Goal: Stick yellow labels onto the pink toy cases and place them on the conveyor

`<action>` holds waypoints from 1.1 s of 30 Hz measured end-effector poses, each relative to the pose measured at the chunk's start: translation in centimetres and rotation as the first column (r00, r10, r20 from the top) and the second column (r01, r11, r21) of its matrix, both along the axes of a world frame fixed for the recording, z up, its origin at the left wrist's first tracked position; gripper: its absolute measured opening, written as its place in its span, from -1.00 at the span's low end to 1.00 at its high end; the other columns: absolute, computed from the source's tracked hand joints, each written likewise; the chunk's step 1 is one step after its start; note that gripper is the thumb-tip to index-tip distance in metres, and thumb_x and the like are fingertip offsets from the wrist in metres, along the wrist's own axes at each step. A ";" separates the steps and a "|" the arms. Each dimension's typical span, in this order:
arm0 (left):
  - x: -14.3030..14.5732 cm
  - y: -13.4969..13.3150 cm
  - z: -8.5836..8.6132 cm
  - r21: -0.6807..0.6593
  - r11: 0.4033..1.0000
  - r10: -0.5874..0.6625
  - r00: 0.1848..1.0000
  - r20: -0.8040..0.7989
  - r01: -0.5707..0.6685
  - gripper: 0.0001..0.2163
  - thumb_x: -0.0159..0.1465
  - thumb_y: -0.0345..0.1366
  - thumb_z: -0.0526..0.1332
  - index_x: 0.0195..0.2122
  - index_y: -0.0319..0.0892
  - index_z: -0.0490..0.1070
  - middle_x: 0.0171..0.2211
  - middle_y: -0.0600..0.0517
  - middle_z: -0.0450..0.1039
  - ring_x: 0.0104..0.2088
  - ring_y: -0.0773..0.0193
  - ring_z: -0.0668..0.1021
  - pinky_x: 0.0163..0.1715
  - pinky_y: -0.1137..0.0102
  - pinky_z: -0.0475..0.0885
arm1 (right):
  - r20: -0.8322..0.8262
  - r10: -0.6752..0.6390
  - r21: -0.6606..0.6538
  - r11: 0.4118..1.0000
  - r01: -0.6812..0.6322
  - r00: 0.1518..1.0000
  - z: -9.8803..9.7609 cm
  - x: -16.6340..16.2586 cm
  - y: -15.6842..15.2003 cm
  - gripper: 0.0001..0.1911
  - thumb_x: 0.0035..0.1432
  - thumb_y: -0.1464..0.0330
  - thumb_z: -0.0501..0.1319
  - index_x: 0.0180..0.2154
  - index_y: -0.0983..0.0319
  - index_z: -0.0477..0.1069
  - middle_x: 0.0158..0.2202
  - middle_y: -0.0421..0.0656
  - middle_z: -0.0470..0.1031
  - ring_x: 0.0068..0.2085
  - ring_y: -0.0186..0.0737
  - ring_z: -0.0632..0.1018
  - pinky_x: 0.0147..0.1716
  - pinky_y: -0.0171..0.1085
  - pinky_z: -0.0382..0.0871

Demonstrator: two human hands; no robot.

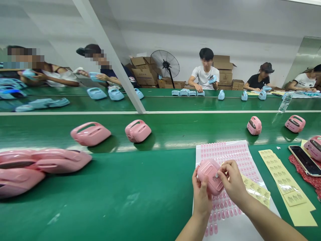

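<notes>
My left hand [202, 190] is wrapped around a pink plastic handheld case [210, 174], holding it tilted above a white sheet of pink oval stickers [223, 152]. Small dark print shows on the flat panel of the case. My right hand [232, 180] has thumb and forefinger pinched together against that panel, right beside the print. Whatever is between these fingertips, if anything, is too small to make out. Under my right wrist lies a yellow sheet of clear labels [258, 190], partly covered by the arm.
More yellow label sheets [288, 180], a phone [304, 160] and a red mesh cloth [298, 170] lie at right. Pink cases [91, 134] stand on the green belt [175, 130]; others [57, 162] pile up at left. Across it, several people handle blue cases [96, 93]. A bottle [285, 102] stands there.
</notes>
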State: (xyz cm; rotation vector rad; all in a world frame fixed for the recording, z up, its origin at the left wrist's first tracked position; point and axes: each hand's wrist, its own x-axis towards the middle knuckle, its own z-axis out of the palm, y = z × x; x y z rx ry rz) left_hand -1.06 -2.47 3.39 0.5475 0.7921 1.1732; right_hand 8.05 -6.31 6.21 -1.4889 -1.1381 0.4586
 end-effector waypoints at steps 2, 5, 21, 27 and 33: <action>0.0 -0.1 0.0 -0.002 1.000 0.008 1.000 -0.003 -0.008 -0.42 -0.14 -0.02 0.36 -0.10 -0.03 0.24 -0.15 0.01 0.37 -0.19 0.12 0.49 -0.29 0.30 0.43 | 0.049 0.022 0.037 0.999 -0.024 0.999 -0.1 0.0 -0.2 -0.94 0.04 0.39 0.10 -0.45 0.21 0.30 -0.33 -0.12 0.23 -0.32 -0.22 0.38 -0.36 -0.21 0.36; -0.1 -0.1 0.2 -0.002 1.000 0.003 1.000 -0.006 -0.003 -0.46 -0.13 -0.05 0.36 -0.12 -0.05 0.26 -0.21 0.03 0.39 -0.27 0.18 0.51 -0.37 0.34 0.43 | 0.109 0.114 0.090 0.988 -0.124 0.988 0.0 0.2 -0.7 -0.94 0.05 0.40 0.11 -0.43 0.20 0.35 -0.30 -0.09 0.25 -0.27 -0.19 0.38 -0.34 -0.20 0.36; -0.9 1.7 1.7 -0.144 0.987 0.091 0.987 0.134 -0.071 -0.73 0.05 -0.13 0.20 -0.26 -0.16 0.42 -0.48 0.08 0.46 -0.51 0.30 0.47 -0.51 0.40 0.43 | 0.153 0.018 -0.440 0.897 0.052 0.988 -4.5 4.9 2.1 -0.90 -0.24 0.47 0.24 -0.69 0.22 0.39 -0.43 -0.14 0.34 -0.29 -0.14 0.40 -0.32 -0.23 0.25; -1.4 2.2 0.8 -0.201 0.978 0.001 0.974 0.227 0.046 -0.61 0.06 -0.30 0.24 -0.04 -0.07 0.32 -0.35 0.01 0.51 -0.33 0.14 0.54 -0.40 0.30 0.46 | 0.238 0.001 -0.361 0.928 0.088 0.971 -3.4 7.0 5.9 -0.82 -0.11 0.49 0.21 -0.37 0.19 0.46 -0.33 -0.13 0.36 -0.23 -0.16 0.41 -0.22 -0.24 0.22; -2.3 3.1 -0.4 -0.228 0.957 -0.077 0.912 0.404 0.182 -0.56 0.07 -0.30 0.19 0.02 -0.08 0.26 -0.33 -0.04 0.51 -0.30 0.07 0.54 -0.42 0.24 0.46 | 0.246 -0.073 -0.369 0.915 0.163 0.966 -2.3 10.2 11.0 -0.73 -0.06 0.55 0.15 -0.28 0.20 0.45 -0.36 -0.13 0.35 -0.33 -0.20 0.42 -0.33 -0.28 0.17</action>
